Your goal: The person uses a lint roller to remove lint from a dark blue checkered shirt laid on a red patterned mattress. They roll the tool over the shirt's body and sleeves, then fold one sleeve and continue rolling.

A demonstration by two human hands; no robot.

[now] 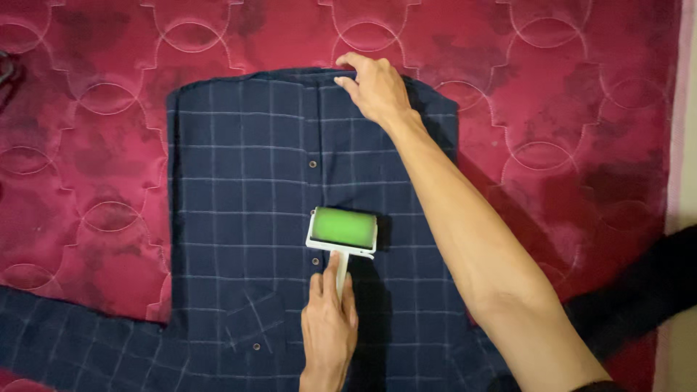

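A navy checked shirt (239,181) lies flat, button placket up, on a red quilted mattress (109,65). My left hand (329,330) grips the white handle of a lint brush (343,227) with a green head. Its index finger lies along the handle, and the head rests on the middle of the shirt beside the button line. My right hand (374,87) reaches across to the shirt's far edge. Its fingers press down on the hem there, and the forearm crosses over the shirt's right side.
One shirt sleeve (65,341) spreads out to the lower left. A chest pocket (254,319) sits just left of my left hand. A dark cloth (646,290) lies over the mattress at the right, next to a pale strip (682,145) along the mattress's right edge.
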